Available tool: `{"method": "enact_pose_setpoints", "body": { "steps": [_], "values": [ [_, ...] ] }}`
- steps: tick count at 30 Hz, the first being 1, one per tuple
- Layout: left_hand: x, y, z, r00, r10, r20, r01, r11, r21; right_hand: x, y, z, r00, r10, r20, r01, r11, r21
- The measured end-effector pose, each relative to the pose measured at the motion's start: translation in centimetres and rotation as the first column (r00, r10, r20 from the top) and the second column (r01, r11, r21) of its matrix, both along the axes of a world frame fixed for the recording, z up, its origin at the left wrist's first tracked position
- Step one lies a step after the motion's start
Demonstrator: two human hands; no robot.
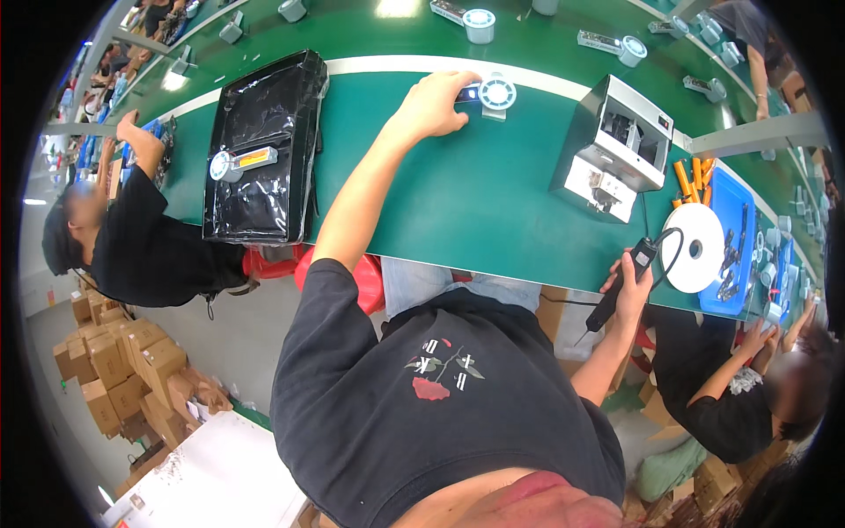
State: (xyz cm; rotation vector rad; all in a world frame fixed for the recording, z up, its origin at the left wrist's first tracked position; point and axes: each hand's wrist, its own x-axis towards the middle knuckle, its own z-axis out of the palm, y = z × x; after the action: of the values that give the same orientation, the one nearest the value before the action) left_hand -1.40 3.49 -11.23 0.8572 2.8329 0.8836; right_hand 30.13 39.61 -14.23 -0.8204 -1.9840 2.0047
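My left hand (pixel 429 106) reaches across the green table and is closed on the handle end of a small handheld fan (pixel 498 91). The fan has a round pale blue grille and lies near the white line at the table's far side; my fingers hide part of its handle. My right hand (pixel 631 295) is wrapped around a black electric screwdriver (pixel 604 312) beside the table's near edge. Its thin bit points down and left, and a black cable loops from its upper end. Ahead of that hand stands a grey and white screw feeder (pixel 627 132).
A black plastic-wrapped box (pixel 264 114) at the left carries another fan (pixel 227 165). At the right are a white disc (pixel 693 248), orange-handled tools (pixel 693 180) and a blue tray (pixel 731 295) of black parts. More fans sit on the green conveyor (pixel 528 35). People work on both sides.
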Motion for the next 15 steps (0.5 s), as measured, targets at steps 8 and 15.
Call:
{"method": "enact_pose_setpoints", "body": {
  "steps": [8,15],
  "values": [
    [-3.6,0.0,3.0,0.97,-0.133,0.204,0.155,0.983,-0.1,0.0,-0.3,0.3,1.0,-0.026,0.016,0.026,1.0,-0.006],
    [-3.8,0.5,3.0,0.973,-0.11,0.204,0.125,0.99,-0.064,0.0,-0.4,0.4,0.999,-0.029,0.017,0.029,0.999,-0.03]
  ]
}}
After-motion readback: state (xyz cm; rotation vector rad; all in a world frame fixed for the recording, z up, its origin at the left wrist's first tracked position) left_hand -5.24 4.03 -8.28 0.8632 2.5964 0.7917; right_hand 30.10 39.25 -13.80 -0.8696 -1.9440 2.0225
